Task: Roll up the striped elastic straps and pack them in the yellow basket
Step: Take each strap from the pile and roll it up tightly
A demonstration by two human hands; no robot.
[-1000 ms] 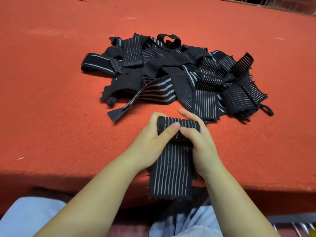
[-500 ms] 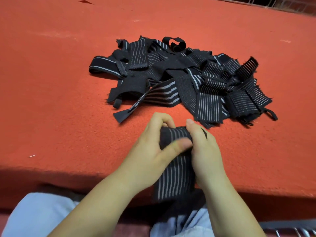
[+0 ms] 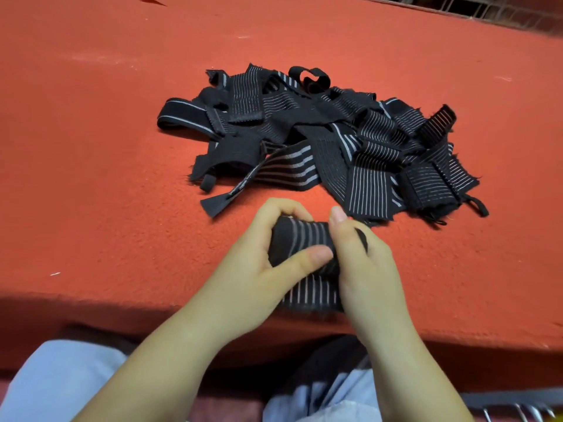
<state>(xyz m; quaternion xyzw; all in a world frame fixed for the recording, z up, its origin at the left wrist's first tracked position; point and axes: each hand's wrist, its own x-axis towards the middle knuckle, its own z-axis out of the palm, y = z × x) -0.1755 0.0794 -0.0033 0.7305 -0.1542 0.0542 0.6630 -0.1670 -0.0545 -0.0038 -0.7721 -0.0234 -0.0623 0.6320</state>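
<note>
**Both hands wrapped round a half-rolled strap at the table's near edge**

The red table (image 3: 106, 178) fills nearly the whole view, its felt-like top spreading out far beyond the fingers on every side, and its near edge runs just under the wrists.

Beyond the fingertips sits the pile of straps (image 3: 320, 141), a loose black tangle with pale stripes, flat bands crossing over one another and a few small loops poking out at the back and the right end. Its nearest band lies just past the right hand's fingertips, close but apart from them.

Below the wrists, pale blue trousers (image 3: 61, 382) show at the bottom left, and more of the same cloth between the forearms.

Now the hands. The left hand (image 3: 253, 269) curls over the roll from the left, fingers hooked over the far side, thumb stretched across the front and pressing into the stripes. The right hand (image 3: 362, 263) clamps the other end, fingers curled round it, index fingertip raised at the top.

Between them, the strap (image 3: 301, 239): its upper part is wound into a fat black roll held between the two sets of fingers, and its unrolled tail lies flat under the palms, reaching back to the table's near edge.

At the bottom right corner, metal wires (image 3: 518, 411) show, too cropped to tell more.
</note>
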